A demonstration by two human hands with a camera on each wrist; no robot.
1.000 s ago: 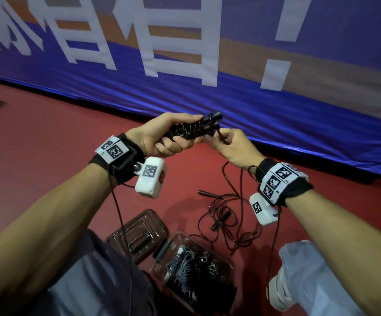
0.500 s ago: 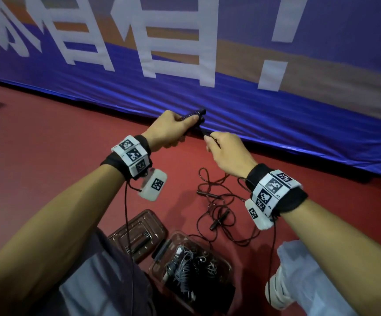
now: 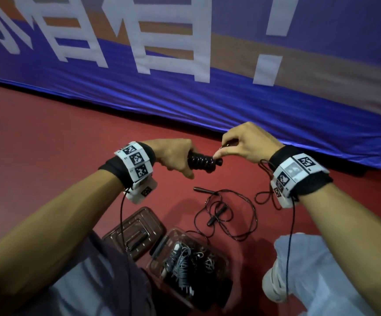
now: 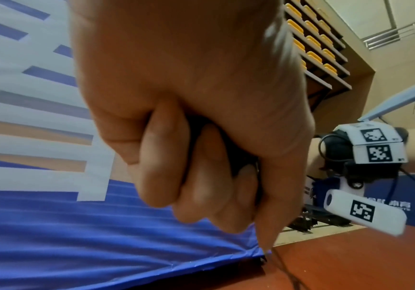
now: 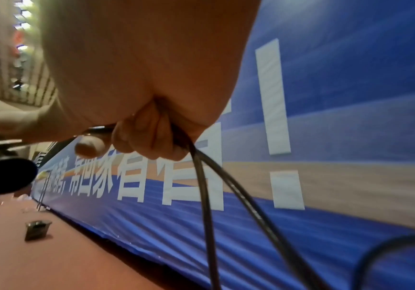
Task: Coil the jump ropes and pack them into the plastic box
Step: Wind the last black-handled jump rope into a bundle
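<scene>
My left hand (image 3: 175,157) grips black jump rope handles (image 3: 202,161) wound with glossy rope coils, held level above the red floor. In the left wrist view its fingers (image 4: 201,176) are curled tight round the dark handle. My right hand (image 3: 242,144) pinches the rope at the handles' right end, thumb tip touching the end cap. In the right wrist view two strands of black rope (image 5: 216,196) hang from its curled fingers. A loose jump rope (image 3: 226,210) lies tangled on the floor below. The clear plastic box (image 3: 223,263) near my knees holds several coiled ropes (image 3: 185,265).
The box's brown-tinted lid (image 3: 134,233) lies flat left of the box. A blue banner (image 3: 207,99) with white characters runs along the far edge of the floor. My knees (image 3: 317,270) frame the box. A small dark object (image 5: 36,229) sits far off on the floor.
Both hands have dropped lower and nearer. The left hand turned the handles level again, and the right hand swung up over their right end, carrying the rope round for another turn.
</scene>
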